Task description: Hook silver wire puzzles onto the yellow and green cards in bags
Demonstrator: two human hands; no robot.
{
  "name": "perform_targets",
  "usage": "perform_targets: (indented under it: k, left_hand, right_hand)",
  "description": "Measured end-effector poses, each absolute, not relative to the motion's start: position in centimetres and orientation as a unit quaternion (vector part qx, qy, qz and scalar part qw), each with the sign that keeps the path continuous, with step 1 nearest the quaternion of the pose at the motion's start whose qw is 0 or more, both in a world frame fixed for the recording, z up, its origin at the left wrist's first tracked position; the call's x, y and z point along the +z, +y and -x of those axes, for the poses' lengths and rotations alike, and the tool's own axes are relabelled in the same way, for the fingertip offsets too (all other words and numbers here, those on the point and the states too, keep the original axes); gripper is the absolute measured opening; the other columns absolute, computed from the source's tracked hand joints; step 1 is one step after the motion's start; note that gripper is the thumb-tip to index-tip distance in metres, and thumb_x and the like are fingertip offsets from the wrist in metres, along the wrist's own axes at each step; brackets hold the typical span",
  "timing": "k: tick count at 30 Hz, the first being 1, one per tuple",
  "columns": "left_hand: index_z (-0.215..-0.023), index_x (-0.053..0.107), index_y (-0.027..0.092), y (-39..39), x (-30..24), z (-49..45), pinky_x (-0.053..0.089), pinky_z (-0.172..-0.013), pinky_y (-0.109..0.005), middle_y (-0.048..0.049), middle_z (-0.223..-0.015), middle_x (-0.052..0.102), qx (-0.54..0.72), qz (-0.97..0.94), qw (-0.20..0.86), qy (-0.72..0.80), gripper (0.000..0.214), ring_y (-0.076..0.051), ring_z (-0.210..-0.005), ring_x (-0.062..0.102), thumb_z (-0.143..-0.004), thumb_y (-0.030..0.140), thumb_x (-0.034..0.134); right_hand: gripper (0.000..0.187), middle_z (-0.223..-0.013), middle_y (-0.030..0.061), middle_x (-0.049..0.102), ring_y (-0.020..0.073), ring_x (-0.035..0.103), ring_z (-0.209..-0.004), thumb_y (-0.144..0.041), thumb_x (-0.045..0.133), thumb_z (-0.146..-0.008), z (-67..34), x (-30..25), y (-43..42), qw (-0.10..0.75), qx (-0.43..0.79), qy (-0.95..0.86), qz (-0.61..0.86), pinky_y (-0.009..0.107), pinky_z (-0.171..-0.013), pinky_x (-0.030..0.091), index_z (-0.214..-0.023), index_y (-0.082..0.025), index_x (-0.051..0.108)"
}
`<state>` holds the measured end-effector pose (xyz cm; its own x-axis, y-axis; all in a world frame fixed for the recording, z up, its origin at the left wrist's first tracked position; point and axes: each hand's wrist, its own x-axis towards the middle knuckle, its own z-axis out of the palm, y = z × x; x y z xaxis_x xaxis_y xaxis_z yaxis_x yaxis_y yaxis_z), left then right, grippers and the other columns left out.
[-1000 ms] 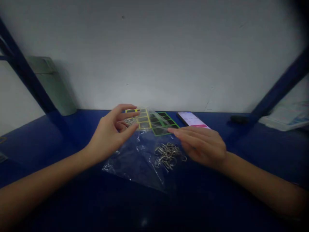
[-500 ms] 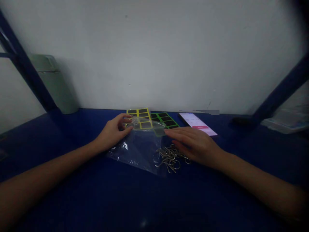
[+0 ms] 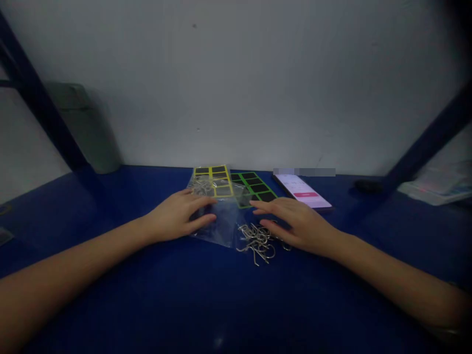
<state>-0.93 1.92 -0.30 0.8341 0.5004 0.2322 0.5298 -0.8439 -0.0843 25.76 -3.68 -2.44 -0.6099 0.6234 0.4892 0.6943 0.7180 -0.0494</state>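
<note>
A pale wall [image 3: 236, 88] closes the far side of the scene, above a blue worktop [image 3: 165, 295] whose near part reflects a small spot of light. Blue posts [image 3: 424, 135] slant at left and right; a green bottle [image 3: 92, 137] stands far left, beside the left one. The left hand [image 3: 177, 216] lies on or just above the clear bag [image 3: 221, 228], fingers parted, with no grip visible. The right hand [image 3: 309, 223], also loose, extends its thumb over the far right part of the hooks [image 3: 258, 238]; contact cannot be told. The bag lies at centre, overlapping the yellow sheet [image 3: 220, 170] and the green sheet [image 3: 258, 185]. The phone [image 3: 300, 188] lies right of these, screen lit. The hooks form a loose heap at the bag's right end. The step in hand is judged to be light handling of the bag beside the hooks; a next move on either calls for a fine fingertip pinch.
</note>
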Motion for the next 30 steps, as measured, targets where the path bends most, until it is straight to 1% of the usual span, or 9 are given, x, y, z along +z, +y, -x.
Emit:
perform_targets:
  k: [5, 8, 10, 13, 16, 19, 21, 25, 30]
  left_hand:
    - [-0.125, 0.033, 0.022, 2.8, -0.4, 1.5, 0.034, -0.091, -0.042, -0.0072, -0.121, 0.049, -0.070, 0.946, 0.064, -0.309, 0.047, -0.023, -0.104, 0.050, -0.086, 0.048, 0.031]
    - [-0.127, 0.030, 0.021, 2.8, -0.3, 1.4, 0.029, -0.095, -0.045, -0.0084, -0.125, 0.045, -0.066, 0.950, 0.058, -0.301, 0.054, -0.024, -0.109, 0.046, -0.083, 0.053, 0.034]
    - [-0.127, 0.029, 0.022, 2.8, -0.3, 1.4, 0.026, -0.095, -0.047, -0.0093, -0.126, 0.044, -0.064, 0.950, 0.060, -0.298, 0.059, -0.025, -0.111, 0.044, -0.080, 0.057, 0.036]
    - [-0.127, 0.030, 0.024, 3.1, -0.4, 1.7, 0.021, -0.096, -0.051, -0.0101, -0.128, 0.042, -0.055, 0.952, 0.062, -0.294, 0.064, -0.027, -0.114, 0.041, -0.076, 0.061, 0.039]
    - [-0.127, 0.029, 0.025, 3.4, -0.6, 2.0, 0.019, -0.096, -0.054, -0.0099, -0.131, 0.037, -0.044, 0.954, 0.052, -0.293, 0.069, -0.029, -0.119, 0.034, -0.072, 0.064, 0.043]
    - [-0.128, 0.026, 0.026, 3.8, -0.8, 2.2, 0.018, -0.095, -0.056, -0.0080, -0.134, 0.033, -0.038, 0.950, 0.039, -0.306, 0.069, -0.031, -0.125, 0.021, -0.072, 0.063, 0.043]
    - [-0.128, 0.026, 0.026, 3.9, -0.8, 2.2, 0.019, -0.096, -0.055, -0.0068, -0.134, 0.032, -0.038, 0.946, 0.032, -0.321, 0.065, -0.030, -0.126, 0.019, -0.076, 0.061, 0.040]
    - [-0.125, 0.030, 0.027, 4.0, -0.7, 2.1, 0.019, -0.096, -0.053, -0.0050, -0.134, 0.033, -0.035, 0.940, 0.026, -0.338, 0.054, -0.028, -0.126, 0.021, -0.081, 0.059, 0.032]
    - [-0.124, 0.033, 0.028, 3.9, -0.7, 2.1, 0.021, -0.097, -0.050, -0.0050, -0.134, 0.033, -0.035, 0.944, 0.034, -0.328, 0.051, -0.025, -0.124, 0.024, -0.083, 0.057, 0.030]
  right_hand:
    - [0.048, -0.118, 0.0069, 0.052, 0.0195, 0.050, -0.105, -0.034, 0.048, -0.080, -25.2, -1.9, -4.7, 0.248, 0.023, -0.893, 0.376, 0.038, -0.087, 0.042, -0.125, -0.022, 0.036]
    - [0.063, -0.128, 0.0075, 0.043, 0.0204, 0.041, -0.115, -0.041, 0.054, -0.074, -25.0, -1.7, -5.2, 0.207, 0.086, -0.907, 0.358, 0.039, -0.094, 0.036, -0.129, -0.021, 0.031]
    - [0.066, -0.128, 0.0076, 0.043, 0.0207, 0.039, -0.116, -0.043, 0.055, -0.073, -24.8, -1.7, -5.4, 0.181, 0.107, -0.913, 0.349, 0.039, -0.096, 0.034, -0.129, -0.021, 0.030]
    - [0.057, -0.128, 0.0055, 0.044, 0.0189, 0.037, -0.118, -0.042, 0.053, -0.075, -24.6, -1.5, -5.5, 0.161, 0.120, -0.921, 0.335, 0.038, -0.098, 0.031, -0.126, -0.022, 0.037]
    - [0.051, -0.133, 0.0020, 0.038, 0.0181, 0.031, -0.122, -0.042, 0.051, -0.077, -24.5, -1.3, -5.5, 0.131, 0.125, -0.928, 0.327, 0.039, -0.101, 0.026, -0.123, -0.026, 0.041]
    - [0.055, -0.136, 0.0015, 0.032, 0.0194, 0.026, -0.124, -0.047, 0.052, -0.074, -24.3, -1.2, -5.6, 0.107, 0.130, -0.930, 0.326, 0.040, -0.102, 0.022, -0.124, -0.027, 0.040]
    - [0.059, -0.136, 0.0017, 0.031, 0.0203, 0.025, -0.125, -0.049, 0.054, -0.072, -24.1, -1.2, -5.7, 0.101, 0.132, -0.933, 0.320, 0.042, -0.102, 0.020, -0.124, -0.027, 0.040]
    - [0.051, -0.134, 0.0018, 0.035, 0.0199, 0.028, -0.123, -0.045, 0.053, -0.074, -23.5, -1.1, -6.1, 0.112, 0.141, -0.935, 0.304, 0.042, -0.103, 0.018, -0.121, -0.026, 0.045]
    - [0.037, -0.126, 0.0032, 0.046, 0.0176, 0.036, -0.119, -0.030, 0.055, -0.074, -22.9, -1.0, -6.8, 0.150, 0.166, -0.937, 0.267, 0.035, -0.101, 0.025, -0.111, -0.022, 0.055]
